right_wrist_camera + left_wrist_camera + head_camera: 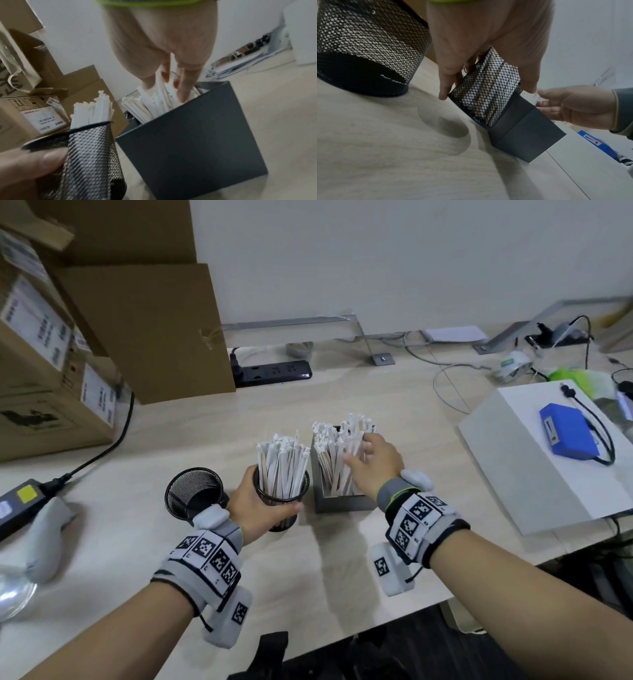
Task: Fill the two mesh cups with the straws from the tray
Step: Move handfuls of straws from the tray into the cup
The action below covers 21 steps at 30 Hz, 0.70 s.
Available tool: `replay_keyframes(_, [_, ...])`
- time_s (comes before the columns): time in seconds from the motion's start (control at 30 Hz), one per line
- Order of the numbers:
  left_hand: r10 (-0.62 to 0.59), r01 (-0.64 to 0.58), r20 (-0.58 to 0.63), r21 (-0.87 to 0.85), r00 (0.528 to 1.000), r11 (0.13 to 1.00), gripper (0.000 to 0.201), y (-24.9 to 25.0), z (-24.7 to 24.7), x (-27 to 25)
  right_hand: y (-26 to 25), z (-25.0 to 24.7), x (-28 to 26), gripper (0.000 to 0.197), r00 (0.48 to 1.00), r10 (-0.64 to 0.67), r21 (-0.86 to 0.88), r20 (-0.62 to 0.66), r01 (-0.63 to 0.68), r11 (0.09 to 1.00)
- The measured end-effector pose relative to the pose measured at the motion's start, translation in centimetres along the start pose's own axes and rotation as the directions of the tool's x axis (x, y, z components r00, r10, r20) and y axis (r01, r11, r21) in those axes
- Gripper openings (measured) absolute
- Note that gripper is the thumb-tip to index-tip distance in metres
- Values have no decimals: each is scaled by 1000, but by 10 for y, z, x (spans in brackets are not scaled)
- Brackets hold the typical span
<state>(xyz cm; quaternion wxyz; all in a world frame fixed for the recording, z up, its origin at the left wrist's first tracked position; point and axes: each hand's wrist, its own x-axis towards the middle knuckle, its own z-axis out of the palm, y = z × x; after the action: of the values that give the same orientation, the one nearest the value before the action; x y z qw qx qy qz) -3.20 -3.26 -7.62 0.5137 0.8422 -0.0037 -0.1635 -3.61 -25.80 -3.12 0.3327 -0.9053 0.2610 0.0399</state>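
Observation:
A black mesh cup [274, 494] [488, 88] [89, 155] packed with white paper-wrapped straws [281, 460] [96, 109] stands mid-table, and my left hand [253, 505] [471, 40] grips it around the side. To its left stands a second mesh cup [191, 491] [364, 47], with nothing in it. Right of the held cup is the grey box tray [342, 503] [522, 128] [197, 142], full of upright straws [332, 453] [154, 105]. My right hand [376, 460] [573, 105] [163, 40] reaches into the tray and holds a bunch of straws between thumb and fingers.
Cardboard boxes [51, 371] stack along the left and back left. A black power strip [274, 373] lies behind the cups. A white box [531, 474] carrying a blue device [568, 436] sits at right. A power adapter [20, 501] and its cable lie at far left.

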Motion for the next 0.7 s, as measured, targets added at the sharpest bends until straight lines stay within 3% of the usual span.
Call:
replay_keyframes(0.03, [-4,4,-4,0,1000,1000,89,0,1,1,-1,3,-2,53,998,43,-82,53,-39,996])
replay_keyframes(0.1, [-6,6,-14,4,1000,1000,89,-1,2,2,-2,9,-6,69,991,97,-232,96,-73,970])
replay_keyframes(0.27, [-5,5,-26,1,1000,1000,86,-2,4,0,-6,23,-12,69,986,111,-270,122,-75,960])
replay_keyframes(0.37, [-4,4,-16,-8,1000,1000,84,-3,5,-1,-13,25,-19,66,995,-58,-103,87,67,992])
replay_keyframes(0.47, [-13,14,-18,4,1000,1000,83,-5,6,0,-17,30,-16,63,982,-163,-134,97,175,975])
replay_keyframes(0.7, [-18,18,-18,-3,1000,1000,82,-5,8,0,-14,40,1,54,988,-124,-167,94,138,976])
